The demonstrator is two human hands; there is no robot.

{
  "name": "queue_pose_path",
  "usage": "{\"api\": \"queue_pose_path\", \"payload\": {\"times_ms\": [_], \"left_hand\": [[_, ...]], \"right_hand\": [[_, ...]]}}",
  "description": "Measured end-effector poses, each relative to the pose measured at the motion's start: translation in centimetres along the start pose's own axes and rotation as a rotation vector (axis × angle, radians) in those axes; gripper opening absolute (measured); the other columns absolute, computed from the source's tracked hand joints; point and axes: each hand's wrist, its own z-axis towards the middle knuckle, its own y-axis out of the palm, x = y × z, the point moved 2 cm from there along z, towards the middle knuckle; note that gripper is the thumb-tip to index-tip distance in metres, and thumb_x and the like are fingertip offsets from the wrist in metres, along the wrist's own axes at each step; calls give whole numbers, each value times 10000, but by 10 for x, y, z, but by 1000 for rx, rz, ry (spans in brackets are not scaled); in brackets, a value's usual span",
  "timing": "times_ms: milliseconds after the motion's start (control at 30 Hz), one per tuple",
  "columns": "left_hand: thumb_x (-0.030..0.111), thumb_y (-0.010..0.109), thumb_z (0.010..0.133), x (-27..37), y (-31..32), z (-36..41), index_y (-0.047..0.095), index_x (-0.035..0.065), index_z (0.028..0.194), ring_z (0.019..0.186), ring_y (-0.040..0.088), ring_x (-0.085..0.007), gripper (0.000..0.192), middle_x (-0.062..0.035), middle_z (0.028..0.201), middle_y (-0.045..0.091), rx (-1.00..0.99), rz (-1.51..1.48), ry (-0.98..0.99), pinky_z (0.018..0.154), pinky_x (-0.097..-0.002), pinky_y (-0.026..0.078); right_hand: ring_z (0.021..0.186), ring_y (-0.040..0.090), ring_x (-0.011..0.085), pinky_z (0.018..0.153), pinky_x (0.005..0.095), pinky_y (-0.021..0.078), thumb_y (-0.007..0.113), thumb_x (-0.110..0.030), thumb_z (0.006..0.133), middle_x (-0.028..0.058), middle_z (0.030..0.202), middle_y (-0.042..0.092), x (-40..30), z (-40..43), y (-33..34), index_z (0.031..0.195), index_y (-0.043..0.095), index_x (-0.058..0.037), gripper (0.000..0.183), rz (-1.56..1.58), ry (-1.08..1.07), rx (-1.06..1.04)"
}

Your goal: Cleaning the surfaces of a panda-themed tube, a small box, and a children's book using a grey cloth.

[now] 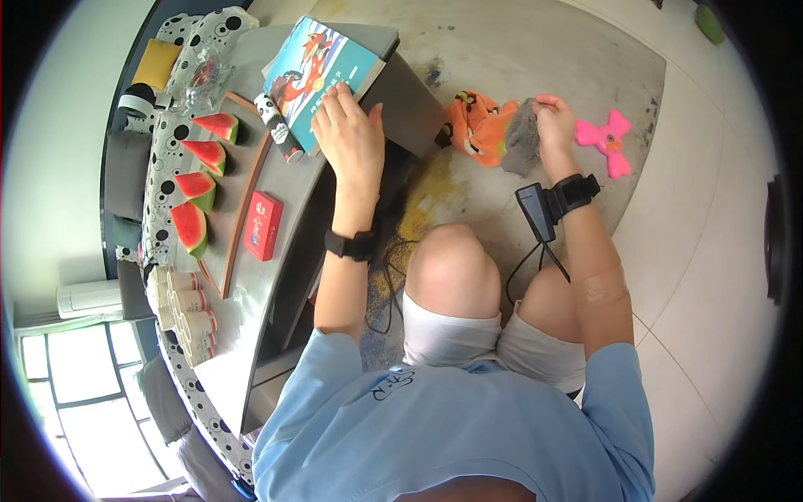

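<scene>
My left hand (pixel 351 135) lies palm down over the lower edge of a children's picture book (pixel 361 59), thumb apart from the fingers and nothing gripped. The book sits on a grey table, its cover bearing a red cartoon figure and writing. Beside it leans a small panda-patterned cylinder (pixel 279 128). Low over the floor, my right hand (pixel 555 128) pinches the upper edge of a grey fluffy cloth (pixel 522 144). Just left of that cloth, a crumpled orange patterned cloth (pixel 478 128) rests on the rug. A pink three-lobed toy (pixel 607 143) lies to the right of my right hand.
On the table (pixel 266 169) are several watermelon wedges (pixel 204 157), a red box (pixel 263 226), a brown strip frame (pixel 251 188) and several stacked paper cups (pixel 188 314). A stained grey rug (pixel 552 50) covers the floor. Black cables (pixel 390 276) hang near my knees.
</scene>
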Motion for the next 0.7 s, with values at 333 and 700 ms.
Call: {"api": "queue_pose_path", "payload": {"times_ms": [333, 700], "left_hand": [[120, 626, 597, -8, -2, 8, 518, 48, 719, 652, 492, -237, 178, -78, 661, 496, 160, -57, 60, 625, -331, 363], [133, 586, 704, -48, -62, 23, 447, -31, 688, 490, 427, -169, 216, -81, 579, 462, 628, -382, -418, 465, -284, 340]], "right_hand": [[560, 510, 114, 507, 215, 394, 527, 1, 667, 54, 656, 549, -9, -8, -6, 743, 539, -14, 78, 11, 8, -39], [642, 497, 116, 576, 222, 390, 521, 5, 679, 52, 718, 535, -10, -24, 12, 800, 517, -16, 124, 48, 100, -124]]}}
